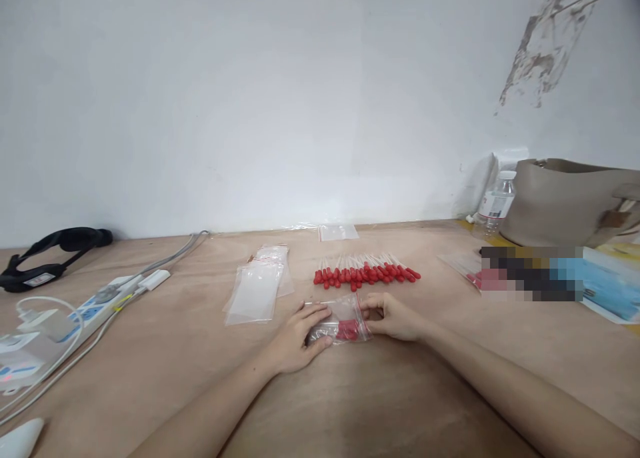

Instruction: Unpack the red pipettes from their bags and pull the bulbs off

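Whitish wall [250, 98] at back w/ a peeled patch [543, 51] upper R; wood-look counter [190, 358] runs up to it. Near ctr of counter, clear zip bag [345, 308] lies w/ red-headed sticks [347, 330] inside, heads toward its R end. L hand [300, 335] is grasping bag's L part, fingers over far side, thumb along near side. R hand [393, 317] pinches the red-lined R end btwn thumb & fingers. Just beyond, a row of loose sticks [367, 273], red heads toward person, pale ends toward wall. To L of row, overlapping pile of flat clear bags [253, 293]; another flat bag [341, 232] near wall. Far L: power strip [93, 311] w/ plugs & cables, black strap-like headgear [57, 268] behind it. Far R: clear bottle [496, 201] beside a taupe handbag [560, 205], blue packet [610, 288] in front; stuff under pixelated block btwn, can't tell what.
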`<action>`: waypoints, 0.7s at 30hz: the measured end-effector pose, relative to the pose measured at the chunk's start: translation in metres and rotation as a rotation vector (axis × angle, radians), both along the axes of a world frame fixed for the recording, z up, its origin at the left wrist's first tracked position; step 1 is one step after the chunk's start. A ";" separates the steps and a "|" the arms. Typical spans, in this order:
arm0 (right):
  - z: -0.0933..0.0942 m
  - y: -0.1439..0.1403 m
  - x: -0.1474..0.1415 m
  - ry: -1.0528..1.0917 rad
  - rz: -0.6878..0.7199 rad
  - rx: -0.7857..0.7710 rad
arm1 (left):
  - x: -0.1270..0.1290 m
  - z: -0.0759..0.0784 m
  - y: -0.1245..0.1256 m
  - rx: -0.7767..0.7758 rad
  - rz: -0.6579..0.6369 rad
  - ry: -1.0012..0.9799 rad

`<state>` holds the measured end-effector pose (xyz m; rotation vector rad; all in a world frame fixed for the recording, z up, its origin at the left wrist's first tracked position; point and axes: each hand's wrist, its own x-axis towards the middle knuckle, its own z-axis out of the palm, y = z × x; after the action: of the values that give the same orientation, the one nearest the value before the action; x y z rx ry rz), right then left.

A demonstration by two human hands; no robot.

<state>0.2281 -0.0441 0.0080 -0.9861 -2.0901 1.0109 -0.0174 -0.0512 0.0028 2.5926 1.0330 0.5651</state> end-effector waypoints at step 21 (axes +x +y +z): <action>-0.011 0.004 -0.010 -0.120 -0.218 0.189 | 0.003 0.004 0.002 -0.035 -0.015 0.042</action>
<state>0.2181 -0.0400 -0.0031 -1.1708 -2.0739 0.6477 -0.0144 -0.0492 0.0065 2.5900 1.0265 0.4860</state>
